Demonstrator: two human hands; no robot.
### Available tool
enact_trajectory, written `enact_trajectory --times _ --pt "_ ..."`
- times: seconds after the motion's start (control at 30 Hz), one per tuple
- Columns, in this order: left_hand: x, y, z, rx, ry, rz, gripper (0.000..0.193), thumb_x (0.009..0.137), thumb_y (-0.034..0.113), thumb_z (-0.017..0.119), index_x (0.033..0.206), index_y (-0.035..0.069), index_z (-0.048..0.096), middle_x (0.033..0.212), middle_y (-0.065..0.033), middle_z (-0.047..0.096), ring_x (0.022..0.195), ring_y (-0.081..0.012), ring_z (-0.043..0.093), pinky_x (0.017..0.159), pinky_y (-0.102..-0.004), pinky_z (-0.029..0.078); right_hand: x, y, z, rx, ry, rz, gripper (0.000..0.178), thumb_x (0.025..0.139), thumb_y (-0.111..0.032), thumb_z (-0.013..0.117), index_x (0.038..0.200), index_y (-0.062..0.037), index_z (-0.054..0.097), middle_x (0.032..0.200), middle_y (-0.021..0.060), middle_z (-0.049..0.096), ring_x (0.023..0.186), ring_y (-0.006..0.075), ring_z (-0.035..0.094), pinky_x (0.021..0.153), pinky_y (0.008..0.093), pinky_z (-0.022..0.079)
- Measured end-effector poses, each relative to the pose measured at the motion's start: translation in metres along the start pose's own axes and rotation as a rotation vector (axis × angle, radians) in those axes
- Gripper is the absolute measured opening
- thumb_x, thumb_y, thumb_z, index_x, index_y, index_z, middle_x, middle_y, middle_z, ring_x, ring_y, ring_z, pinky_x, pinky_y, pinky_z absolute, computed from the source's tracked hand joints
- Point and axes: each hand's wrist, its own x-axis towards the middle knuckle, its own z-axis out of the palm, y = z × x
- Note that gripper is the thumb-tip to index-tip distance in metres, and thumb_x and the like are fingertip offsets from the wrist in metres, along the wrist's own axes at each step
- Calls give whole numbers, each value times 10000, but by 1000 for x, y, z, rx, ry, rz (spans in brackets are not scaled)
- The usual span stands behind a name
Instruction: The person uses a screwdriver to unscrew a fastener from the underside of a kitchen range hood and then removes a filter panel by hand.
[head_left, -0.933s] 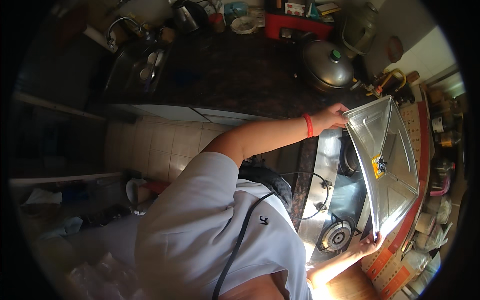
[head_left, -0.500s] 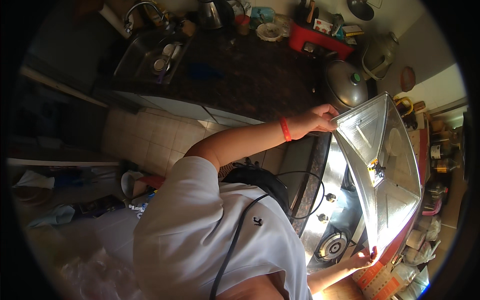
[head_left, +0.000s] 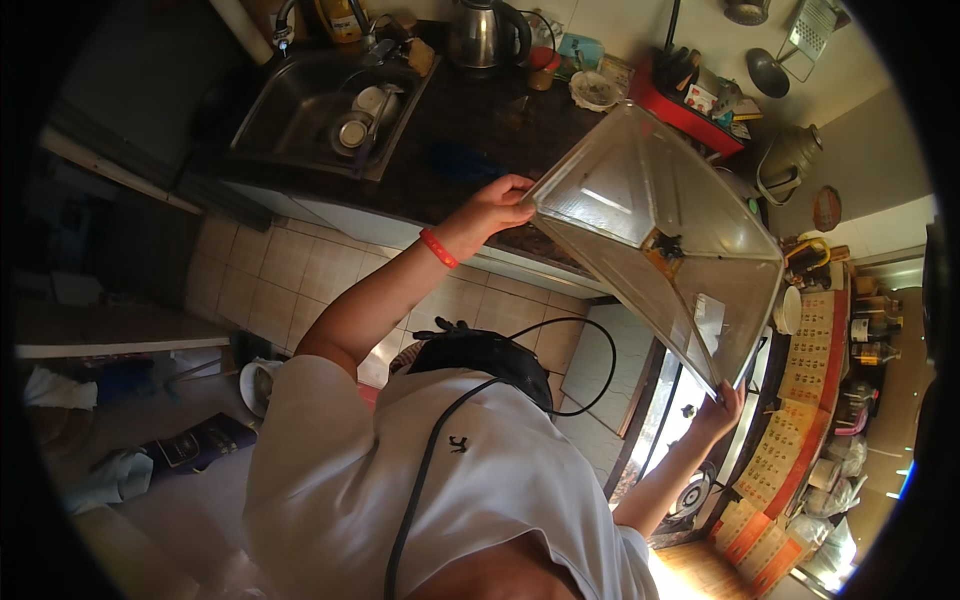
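Observation:
Between my two hands a large square grey metal screen [head_left: 720, 215], shaped like a range hood filter, is held in the air. Its four sloping faces meet at a stained, yellowish-brown centre. My left hand [head_left: 490, 212], with a red wristband, is closed on its left corner, thumb and fingers pinching the rim. Lower right, my right hand [head_left: 722, 408] grips the near corner of the screen. The screen hangs tilted over the counter corner and hides part of the gas stove [head_left: 690, 490] and the lidded pan behind it.
A sink [head_left: 290, 110] with dishes is at the far left, beside a kettle [head_left: 478, 40] on the dark counter [head_left: 450, 120]. A red rack [head_left: 690, 115] of utensils stands at the back. Bottles and bags line the right side. A black cable [head_left: 610, 350] loops by my waist.
Both hands have carried the screen leftward, away from above the stove toward the counter. It has turned, and the bright glare on it is gone. My view has shifted slightly.

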Motion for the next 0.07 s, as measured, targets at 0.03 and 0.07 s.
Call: enact_trajectory --times 0.03,0.07 --pt "-4 -3 -17 -2 16 -12 361 860 167 566 1183 87 425 1140 -23 511 1069 -120 474 936 -303 365 -2 9 13 -20 -100 24 382 747 -22 516 1120 57 510 964 160 623 865 206 603 835 316 465" --pt "-6 -9 -34 -4 32 -25 381 857 175 574 1192 86 415 1152 -17 506 1080 -126 471 944 -308 362 -3 19 18 -15 -177 100 402 730 -18 555 1124 43 514 1035 173 591 977 234 568 906 316 430"
